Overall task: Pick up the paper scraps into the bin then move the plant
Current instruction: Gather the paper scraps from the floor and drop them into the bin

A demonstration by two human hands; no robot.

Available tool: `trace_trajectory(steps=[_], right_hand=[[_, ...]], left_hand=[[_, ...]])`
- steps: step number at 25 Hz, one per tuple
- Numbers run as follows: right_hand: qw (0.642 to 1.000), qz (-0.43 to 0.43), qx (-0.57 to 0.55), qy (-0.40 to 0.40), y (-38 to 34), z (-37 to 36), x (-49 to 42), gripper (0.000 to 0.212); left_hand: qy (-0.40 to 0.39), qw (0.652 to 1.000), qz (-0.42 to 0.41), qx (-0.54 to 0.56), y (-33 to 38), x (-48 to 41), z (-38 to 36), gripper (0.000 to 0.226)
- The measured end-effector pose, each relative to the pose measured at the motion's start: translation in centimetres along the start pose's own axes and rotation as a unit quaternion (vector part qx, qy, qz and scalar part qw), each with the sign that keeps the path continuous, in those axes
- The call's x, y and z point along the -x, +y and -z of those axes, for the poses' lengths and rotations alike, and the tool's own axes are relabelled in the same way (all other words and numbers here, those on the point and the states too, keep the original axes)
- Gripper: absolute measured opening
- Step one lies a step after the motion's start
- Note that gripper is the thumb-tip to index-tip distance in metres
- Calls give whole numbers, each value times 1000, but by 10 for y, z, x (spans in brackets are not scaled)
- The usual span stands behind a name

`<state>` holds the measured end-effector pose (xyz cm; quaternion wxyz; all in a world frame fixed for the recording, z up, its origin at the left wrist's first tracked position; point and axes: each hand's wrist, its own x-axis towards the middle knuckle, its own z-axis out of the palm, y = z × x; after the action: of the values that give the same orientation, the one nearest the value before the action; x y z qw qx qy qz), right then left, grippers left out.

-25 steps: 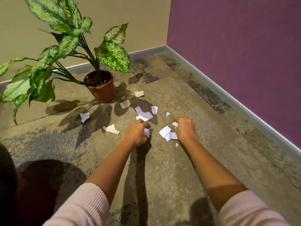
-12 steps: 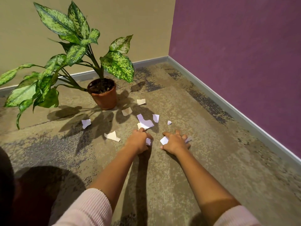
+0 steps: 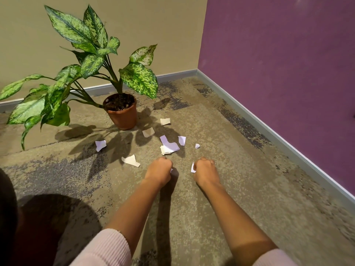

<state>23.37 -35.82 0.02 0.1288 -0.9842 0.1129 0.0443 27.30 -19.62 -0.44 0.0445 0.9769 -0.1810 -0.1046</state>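
Observation:
Several white and cream paper scraps (image 3: 169, 145) lie scattered on the carpet in front of a potted plant (image 3: 121, 110) with large speckled green leaves in a terracotta pot. My left hand (image 3: 158, 172) is a closed fist just below the scraps, with a small white bit of paper showing at its right edge. My right hand (image 3: 205, 170) is also a fist, holding white paper scraps (image 3: 193, 167) that stick out on its left side. No bin is in view.
Mottled grey-brown carpet (image 3: 221, 217) covers the floor. A beige wall (image 3: 153, 25) with a grey skirting board runs behind the plant and meets a purple wall (image 3: 278, 54) on the right. A dark shape (image 3: 7, 217) fills the bottom left corner.
My right hand gathered the scraps that lay beside it and closed into a fist around them. Both hands drew slightly back toward me; the view tilted up.

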Motion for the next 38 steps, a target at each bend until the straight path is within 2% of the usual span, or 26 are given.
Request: trace_trajectory(steps=[10, 14, 18, 21, 25, 27, 29, 32, 35, 38], right_hand=[[997, -48, -67, 10, 4, 29, 9, 16], [990, -84, -106, 25, 6, 43, 7, 18], [995, -61, -83, 12, 17, 35, 15, 17], [998, -19, -57, -20, 22, 21, 15, 27], [998, 8, -38, -58, 19, 5, 2, 63], [997, 23, -21, -70, 18, -3, -6, 70], [996, 40, -16, -84, 17, -5, -12, 65], [992, 80, 20, -100, 18, -6, -18, 47], [992, 95, 27, -82, 21, -4, -17, 37], [995, 94, 25, -30, 18, -5, -15, 31]], left_hand=[[50, 999, 4, -2, -16, 29, 29, 17], [59, 998, -1, -7, -18, 37, 43, 22], [58, 998, -21, 34, -17, 44, 39, 32], [20, 998, -31, 60, -5, 41, 22, 32], [3, 992, -35, 120, 14, 28, 4, 33], [5, 990, -37, 136, 21, 22, -5, 37], [-2, 991, -41, 125, 27, 20, -11, 49], [-8, 995, -41, 87, 35, 11, -10, 61], [-22, 998, -19, 62, 42, 3, -6, 43], [0, 1000, -8, 26, 47, 0, -7, 26]])
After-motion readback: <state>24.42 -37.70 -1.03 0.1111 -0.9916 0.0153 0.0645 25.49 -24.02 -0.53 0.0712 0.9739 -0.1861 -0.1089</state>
